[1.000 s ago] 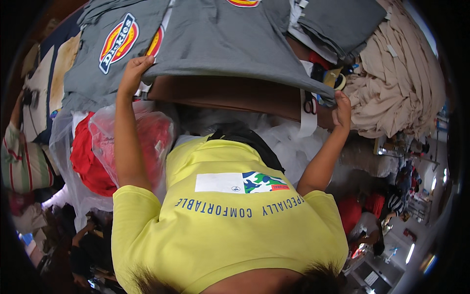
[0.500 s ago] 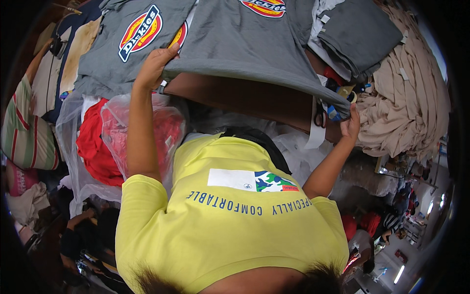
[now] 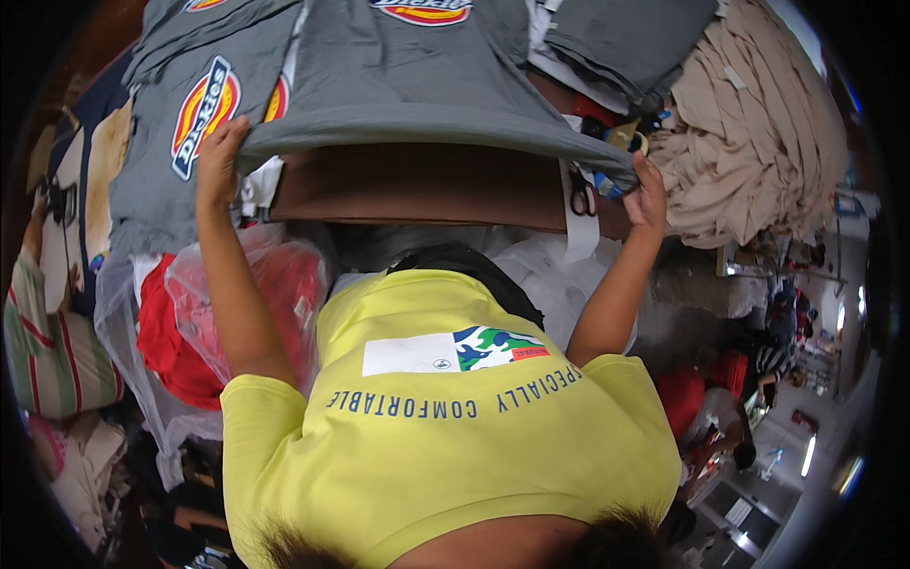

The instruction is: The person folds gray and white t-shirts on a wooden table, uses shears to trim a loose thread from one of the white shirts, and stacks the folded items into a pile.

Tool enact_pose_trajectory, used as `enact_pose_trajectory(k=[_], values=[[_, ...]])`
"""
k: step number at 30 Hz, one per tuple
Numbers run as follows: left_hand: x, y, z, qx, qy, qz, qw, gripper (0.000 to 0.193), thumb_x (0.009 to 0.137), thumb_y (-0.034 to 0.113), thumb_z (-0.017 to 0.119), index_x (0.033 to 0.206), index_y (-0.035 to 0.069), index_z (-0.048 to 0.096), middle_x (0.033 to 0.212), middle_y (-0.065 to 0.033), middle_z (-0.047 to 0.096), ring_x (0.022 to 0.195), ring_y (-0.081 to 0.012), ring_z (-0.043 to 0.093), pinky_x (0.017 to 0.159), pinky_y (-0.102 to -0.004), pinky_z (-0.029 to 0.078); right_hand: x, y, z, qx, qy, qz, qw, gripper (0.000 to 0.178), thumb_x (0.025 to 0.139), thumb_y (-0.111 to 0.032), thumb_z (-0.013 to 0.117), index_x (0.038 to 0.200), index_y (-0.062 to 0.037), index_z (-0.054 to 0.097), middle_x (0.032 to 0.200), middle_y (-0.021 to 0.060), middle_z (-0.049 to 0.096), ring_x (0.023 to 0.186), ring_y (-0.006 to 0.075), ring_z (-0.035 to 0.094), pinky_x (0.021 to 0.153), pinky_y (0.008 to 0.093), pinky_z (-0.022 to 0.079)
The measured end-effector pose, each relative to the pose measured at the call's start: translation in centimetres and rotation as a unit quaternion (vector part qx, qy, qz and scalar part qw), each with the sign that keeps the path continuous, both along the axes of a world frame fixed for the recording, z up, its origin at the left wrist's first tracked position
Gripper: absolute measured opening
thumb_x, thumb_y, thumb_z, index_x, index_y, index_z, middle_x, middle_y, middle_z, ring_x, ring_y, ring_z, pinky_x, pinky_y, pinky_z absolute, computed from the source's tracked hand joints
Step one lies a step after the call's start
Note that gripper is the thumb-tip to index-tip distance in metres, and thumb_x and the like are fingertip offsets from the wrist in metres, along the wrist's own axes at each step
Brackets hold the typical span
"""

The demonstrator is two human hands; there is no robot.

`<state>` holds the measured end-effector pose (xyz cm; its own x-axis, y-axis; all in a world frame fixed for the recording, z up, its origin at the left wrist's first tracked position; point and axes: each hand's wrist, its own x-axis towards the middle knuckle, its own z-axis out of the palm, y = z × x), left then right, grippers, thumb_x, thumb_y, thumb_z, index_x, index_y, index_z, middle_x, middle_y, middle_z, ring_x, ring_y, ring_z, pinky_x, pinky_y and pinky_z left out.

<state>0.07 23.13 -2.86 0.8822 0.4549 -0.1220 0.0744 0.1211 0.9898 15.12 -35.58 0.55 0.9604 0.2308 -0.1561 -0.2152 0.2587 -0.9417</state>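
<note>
A grey shirt [image 3: 408,71] with a red, yellow and dark-blue printed logo lies spread ahead of me, its near hem lifted off the brown tabletop [image 3: 427,185]. My left hand [image 3: 220,161] grips the hem's left corner, fingers curled round the cloth. The right corner is pinched in my right hand [image 3: 648,194], thumb uppermost. Between the two hands the hem stretches in a shallow curve. White cloth [image 3: 260,187] shows beside my left hand. Scissors [image 3: 582,194] with dark and red handles lie near my right hand, over a white strip [image 3: 580,237].
More grey printed shirts [image 3: 142,180] lie at the left; folded dark-grey cloth [image 3: 626,43] sits at the far right. A heap of beige cloth [image 3: 758,133] rises beyond my right hand. Red cloth in clear plastic [image 3: 270,294] is below the table edge. Another person's striped sleeve [image 3: 62,351] shows far left.
The view has shifted, moving the scene leftward in the picture. My hands are farther apart, the hem is stretched wider, and more brown tabletop and white cloth show under it.
</note>
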Motion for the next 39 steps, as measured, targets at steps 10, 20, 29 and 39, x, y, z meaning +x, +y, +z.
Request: enact_pose_trajectory(k=[10,20,29,39], values=[[0.4,2.5,-1.9,-0.062,-0.050,0.069,0.994,0.020,0.087,0.024,0.062,0.090,0.005,0.064,0.081,0.0016,0.061,0.072,-0.0068,0.054,0.068,-0.0206,0.041,-1.8,2.2,3.1,-0.025,-0.083,0.031,0.996,0.020,0.080,-0.024,0.069,0.083,-0.0050,0.061,0.078,-0.0017,0.059,0.071,0.0081,0.053,0.070,0.0221,0.040],[-6.8,-2.1,-0.4,0.295,0.298,-0.339,0.842,0.020,0.074,0.017,0.070,0.083,0.000,0.065,0.070,-0.0040,0.063,0.066,-0.0113,0.056,0.062,-0.0276,0.044,-7.8,-0.7,-2.6,-0.517,0.036,0.392,0.760,0.019,0.073,-0.020,0.071,0.072,-0.0017,0.065,0.080,0.0076,0.066,0.072,0.0149,0.061,0.067,0.0288,0.046],[4.0,-4.7,-8.1,0.603,0.091,0.034,0.792,0.036,0.080,0.013,0.061,0.113,0.003,0.054,0.098,-0.0210,0.059,0.090,-0.0342,0.058,0.076,-0.0400,0.046,0.8,11.2,-10.4,-0.586,-0.237,-0.033,0.775,0.029,0.081,-0.028,0.063,0.096,-0.0040,0.058,0.081,0.0158,0.062,0.080,0.0335,0.061,0.069,0.0405,0.047],[-1.2,-8.0,-7.3,0.644,0.140,0.078,0.748,0.043,0.076,-0.001,0.053,0.118,0.009,0.053,0.093,-0.0191,0.052,0.091,-0.0333,0.051,0.079,-0.0400,0.042,-3.2,6.9,-12.3,-0.549,-0.169,0.009,0.819,0.013,0.078,-0.014,0.063,0.080,-0.0048,0.055,0.063,0.0116,0.058,0.059,0.0259,0.058,0.055,0.0360,0.043]])
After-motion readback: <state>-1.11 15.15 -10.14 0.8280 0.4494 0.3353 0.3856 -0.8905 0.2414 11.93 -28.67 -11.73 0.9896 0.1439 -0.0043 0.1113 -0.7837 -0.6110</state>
